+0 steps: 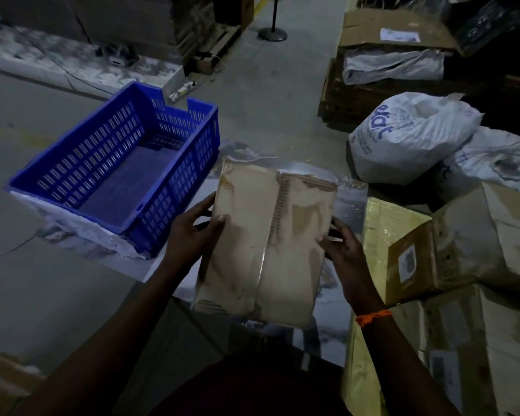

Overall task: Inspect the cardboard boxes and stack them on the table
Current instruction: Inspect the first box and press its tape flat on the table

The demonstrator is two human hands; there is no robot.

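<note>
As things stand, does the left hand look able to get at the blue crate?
Likely yes: the blue crate stands just beside the left hand, with nothing between them. But that hand grips the cardboard box by its edge, so it must let go first.

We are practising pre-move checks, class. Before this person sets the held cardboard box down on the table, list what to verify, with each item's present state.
1. Left hand grips the cardboard box at its left edge: ok.
2. Right hand grips its right edge: ok.
3. Top face sound: not ok, the outer layer is torn near the far edge and the corrugation shows.
4. Underside checked: cannot tell, it is hidden.
5. Bare table beside the box for setting it down: ok.
</note>
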